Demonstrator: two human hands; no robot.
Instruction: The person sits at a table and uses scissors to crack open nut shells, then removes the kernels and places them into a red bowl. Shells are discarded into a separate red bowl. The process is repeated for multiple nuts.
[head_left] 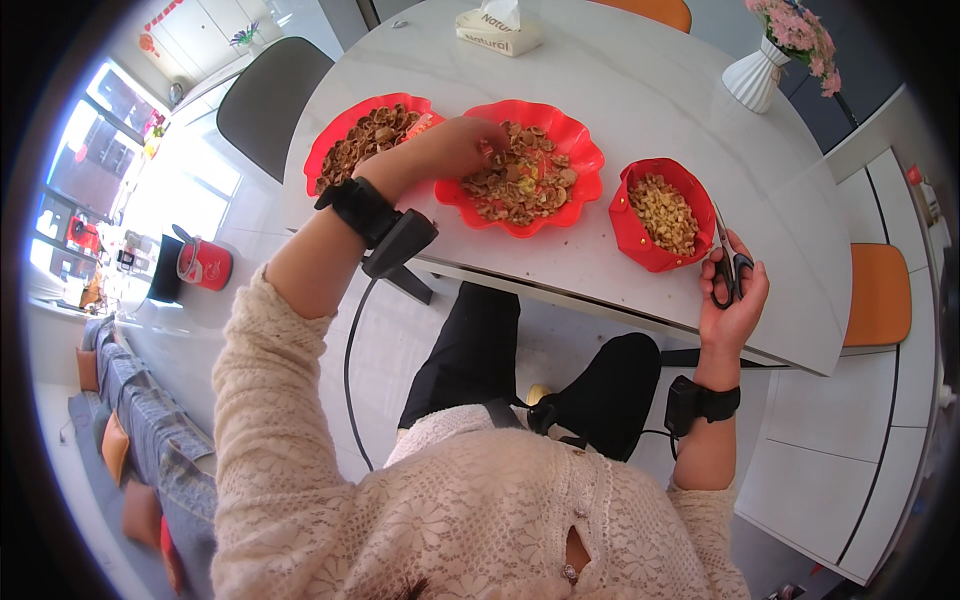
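My left hand (462, 146) reaches over the left rim of the middle red scalloped plate (588, 185). Its fingers curl together at the brown nut shells (525, 195) heaped there; what they pinch, if anything, is hidden. Some yellowish bits lie among these shells. My right hand (738, 300) rests palm up at the table's near right edge, fingers closed around the dark handles of a pair of scissors (728, 275). The blades point away from me, beside a red folded bowl (636, 240) of pale nut kernels (662, 215).
Another red plate (322, 150) with brown shells (372, 142) stands at the left, partly behind my forearm. Farther back on the white table (620, 80) are a tissue pack (498, 38) and a white vase (757, 75) of pink flowers. Chairs stand around. A red bucket (208, 265) is off left.
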